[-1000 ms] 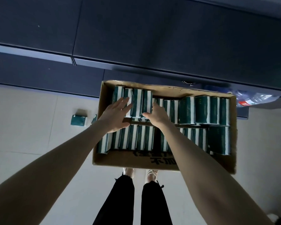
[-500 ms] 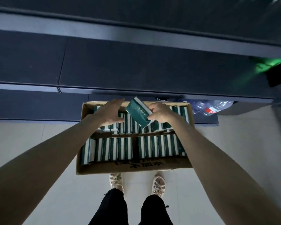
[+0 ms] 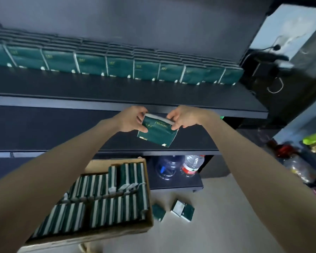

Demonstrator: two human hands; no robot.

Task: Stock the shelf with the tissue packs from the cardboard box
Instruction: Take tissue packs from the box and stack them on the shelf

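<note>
Currently: green tissue pack [image 3: 157, 133], pinched at its upper corners by curled left hand [image 3: 130, 119] and right hand [image 3: 184, 116]; advise raising level to shelf [image 3: 117, 88] beyond both hands, seating upright against stocked row [image 3: 117, 64].

Cardboard box [image 3: 102, 235]: near left part hidden behind left forearm [image 3: 44, 189]; packs under it unseen. Row of packs [image 3: 117, 64] on far shelf: blurred, print unreadable, row cut off at left edge. Held pack [image 3: 156, 133]: top corners covered by left hand [image 3: 130, 120] and right hand [image 3: 185, 116]; start of print hidden at right thumb. Bottles [image 3: 192, 166]: caps hidden behind shelf board [image 3: 153, 152]. Loose packs on floor [image 3: 182, 209]: too blurred for print. Colourful clutter [image 3: 314, 143] far right: blurred, cut off, kind unclear.
</note>
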